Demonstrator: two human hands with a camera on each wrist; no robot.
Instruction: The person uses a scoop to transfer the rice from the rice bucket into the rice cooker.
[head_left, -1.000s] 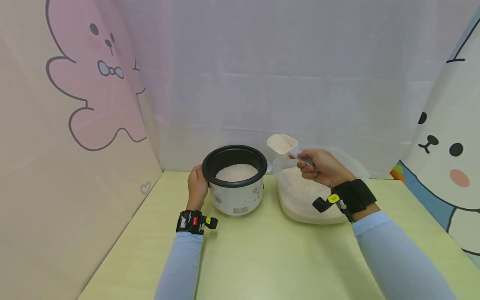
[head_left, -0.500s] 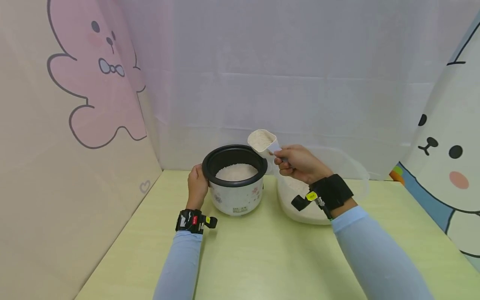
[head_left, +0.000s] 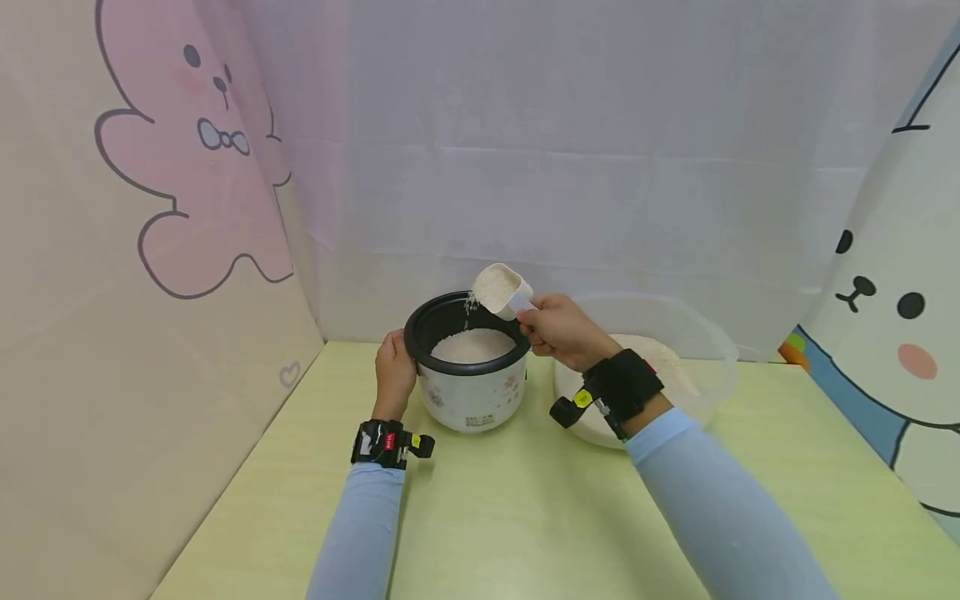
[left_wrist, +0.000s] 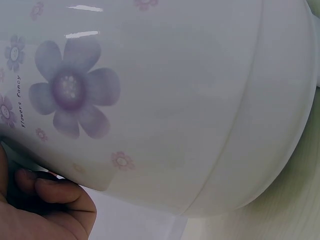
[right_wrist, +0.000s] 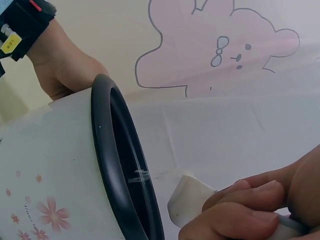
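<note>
A white flowered rice cooker (head_left: pixel 472 402) with a black rim stands on the table with white rice (head_left: pixel 474 346) inside. My left hand (head_left: pixel 395 375) grips its left side; in the left wrist view the fingers (left_wrist: pixel 65 195) curl round a dark side handle. Over the cooker's right rim, my right hand (head_left: pixel 566 333) holds a white measuring scoop (head_left: pixel 519 300) by its handle. The scoop is tilted left, and grains fall from its lip into the pot. Fingers partly cover the scoop (right_wrist: pixel 187 202) in the right wrist view.
A clear plastic tub (head_left: pixel 723 371) of rice stands right of the cooker, partly behind my right hand and wrist. The light green table (head_left: pixel 480 517) stretches out in front. Pale cloth (head_left: pixel 570 167) hangs close behind, with printed cloth at both sides.
My right hand has carried the filled scoop leftward from above the tub to over the cooker and tipped it; rice now falls. The left hand and cooker stay put.
</note>
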